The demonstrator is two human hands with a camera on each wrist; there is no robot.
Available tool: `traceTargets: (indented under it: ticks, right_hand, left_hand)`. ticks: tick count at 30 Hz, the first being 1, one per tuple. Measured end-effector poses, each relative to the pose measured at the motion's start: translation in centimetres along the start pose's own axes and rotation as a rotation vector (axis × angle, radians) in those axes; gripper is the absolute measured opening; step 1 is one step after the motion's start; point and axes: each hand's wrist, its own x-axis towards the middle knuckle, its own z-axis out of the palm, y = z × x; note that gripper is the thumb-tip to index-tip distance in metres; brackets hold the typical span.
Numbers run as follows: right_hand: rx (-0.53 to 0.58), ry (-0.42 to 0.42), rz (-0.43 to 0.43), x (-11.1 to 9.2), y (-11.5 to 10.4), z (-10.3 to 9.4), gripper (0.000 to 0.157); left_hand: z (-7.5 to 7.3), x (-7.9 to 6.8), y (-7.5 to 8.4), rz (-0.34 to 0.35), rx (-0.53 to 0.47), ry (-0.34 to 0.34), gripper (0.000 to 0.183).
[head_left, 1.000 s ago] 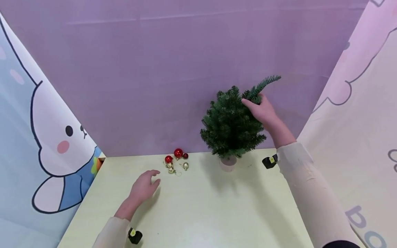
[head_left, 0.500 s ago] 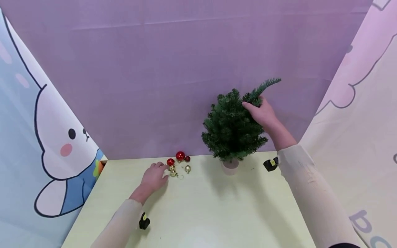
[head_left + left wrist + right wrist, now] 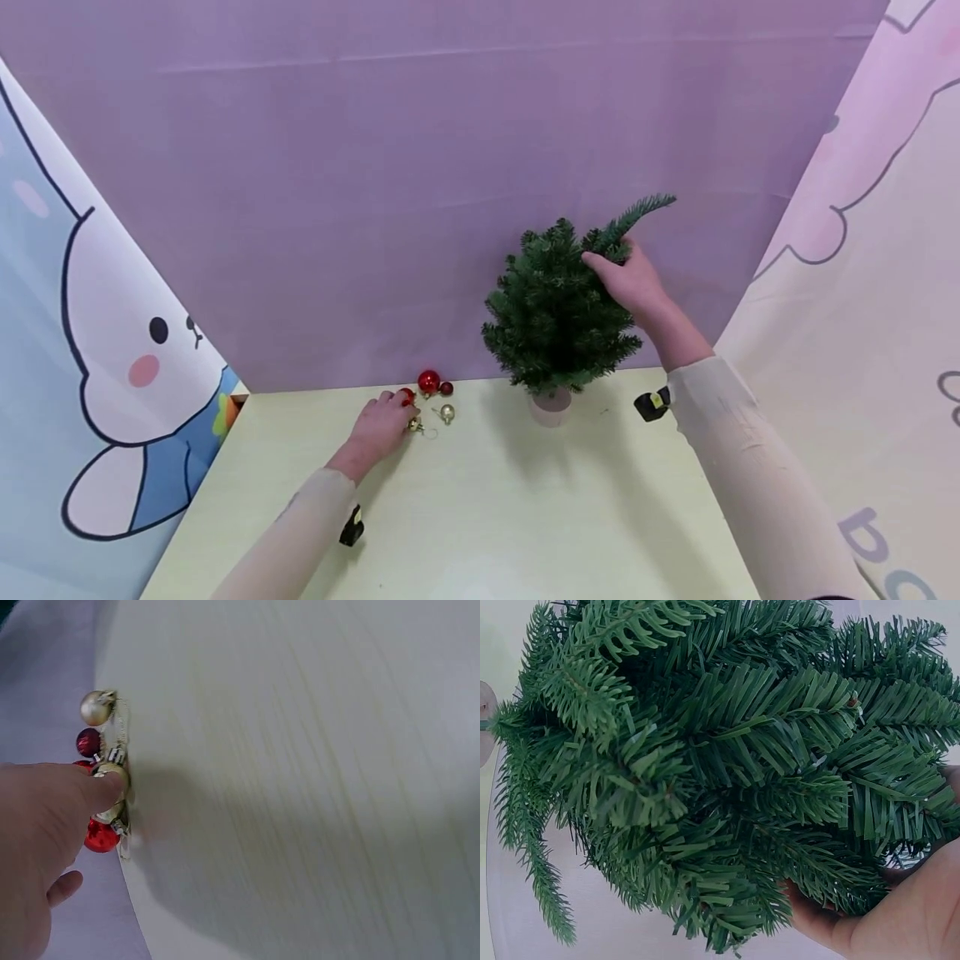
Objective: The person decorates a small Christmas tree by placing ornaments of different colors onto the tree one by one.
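A small artificial Christmas tree (image 3: 558, 317) with dense green needles stands in a pale pot (image 3: 551, 408), its upper tip bent to the right. My right hand (image 3: 633, 279) grips it near the top; the branches hide parts of the fingers in the right wrist view. My left hand (image 3: 381, 425) is at a group of small baubles by the table's back edge. In the left wrist view the thumb lies on a gold bauble (image 3: 112, 787), and the opposing fingertips are hidden. Red baubles (image 3: 428, 382) and another gold bauble (image 3: 447, 412) lie close by.
The pale wooden table (image 3: 480, 517) ends against a purple cloth backdrop (image 3: 360, 208). Printed cloths hang at both sides, with a cartoon rabbit (image 3: 120, 358) on the left one. Each sleeve carries a small black wrist camera (image 3: 651, 405).
My left hand has moved right and away from me to the baubles, and its fingers have closed in on a gold one. The right hand keeps its grip on the tree.
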Motion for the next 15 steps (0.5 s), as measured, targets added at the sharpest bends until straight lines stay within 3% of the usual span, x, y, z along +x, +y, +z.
traceTargets:
  ticks: [8, 15]
  right_hand:
    - [-0.009, 0.001, 0.002, -0.29, -0.12, 0.0, 0.099]
    - [-0.01, 0.003, 0.003, -0.7, 0.2, -0.29, 0.098]
  left_hand:
    - [0.21, 0.38, 0.05, 0.077, 0.114, -0.011, 0.015]
    - [0.31, 0.54, -0.05, 0.118, 0.094, 0.022, 0.016]
